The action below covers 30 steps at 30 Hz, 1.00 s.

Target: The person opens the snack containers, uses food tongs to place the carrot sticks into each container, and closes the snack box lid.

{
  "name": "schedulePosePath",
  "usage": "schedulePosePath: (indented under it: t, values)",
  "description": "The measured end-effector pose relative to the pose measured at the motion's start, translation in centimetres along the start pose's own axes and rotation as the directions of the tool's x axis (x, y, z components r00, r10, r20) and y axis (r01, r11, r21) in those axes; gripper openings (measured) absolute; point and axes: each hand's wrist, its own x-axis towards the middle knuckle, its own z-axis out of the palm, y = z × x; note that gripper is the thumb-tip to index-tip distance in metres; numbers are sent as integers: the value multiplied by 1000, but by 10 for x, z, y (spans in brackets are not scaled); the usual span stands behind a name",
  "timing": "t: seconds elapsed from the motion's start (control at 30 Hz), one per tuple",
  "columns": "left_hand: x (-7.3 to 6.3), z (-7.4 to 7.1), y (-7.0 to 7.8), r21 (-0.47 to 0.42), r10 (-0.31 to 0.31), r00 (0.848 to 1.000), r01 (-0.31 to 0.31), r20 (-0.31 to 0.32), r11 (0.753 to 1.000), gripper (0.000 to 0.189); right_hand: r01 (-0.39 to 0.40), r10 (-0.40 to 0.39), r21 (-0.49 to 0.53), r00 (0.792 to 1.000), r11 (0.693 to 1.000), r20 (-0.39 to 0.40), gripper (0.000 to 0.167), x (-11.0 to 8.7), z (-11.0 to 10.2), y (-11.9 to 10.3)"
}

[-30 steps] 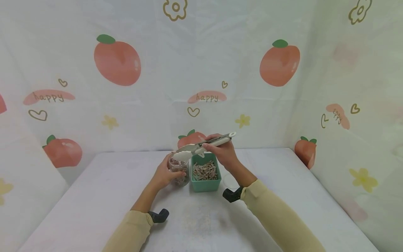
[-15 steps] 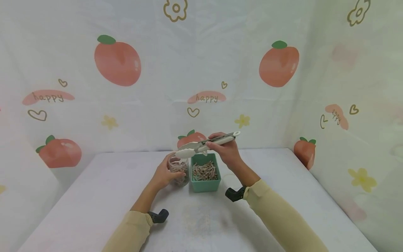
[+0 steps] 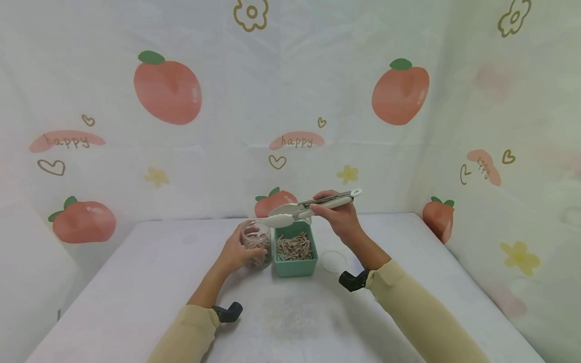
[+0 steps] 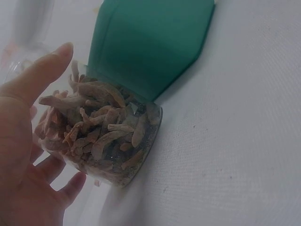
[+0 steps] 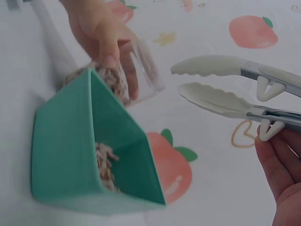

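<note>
My left hand (image 3: 237, 248) grips a clear jar (image 3: 256, 241), fingers and thumb curled around its side. Brown, dried root-like pieces (image 4: 103, 122) fill much of the jar in the left wrist view. Right against the jar stands a green rectangular box (image 3: 296, 268) holding more such pieces (image 3: 295, 247). Above the box, my right hand (image 3: 338, 214) holds a pair of tongs (image 3: 313, 209) with white scalloped heads. In the right wrist view the tongs' heads (image 5: 211, 99) are a little apart with nothing between them.
A clear round lid (image 3: 333, 261) lies on the white table (image 3: 181, 282) to the right of the box. Behind the table hangs a white curtain (image 3: 218, 166) printed with peaches. Dark wrist camera mounts (image 3: 354, 281) sit on both forearms.
My right hand has drawn the tongs rightward, from over the jar's mouth to above the box. The left hand and jar have stayed in place.
</note>
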Motion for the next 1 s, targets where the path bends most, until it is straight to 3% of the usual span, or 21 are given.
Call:
schedulePosePath:
  t: [0.27,0.5,1.0]
  values:
    - [-1,1,1,8,-13,1000,13,-3,1000,93,-77,79,-66,996,995,36,29,-4,-24,3]
    - [-1,1,1,13,-9,1000,9,-8,1000,93,-98,108,-91,989,991,106,32,-4,-37,10]
    - [1,0,-1,10,6,1000,-6,-11,1000,94,-152,182,-123,940,981,290,42,0,-45,25]
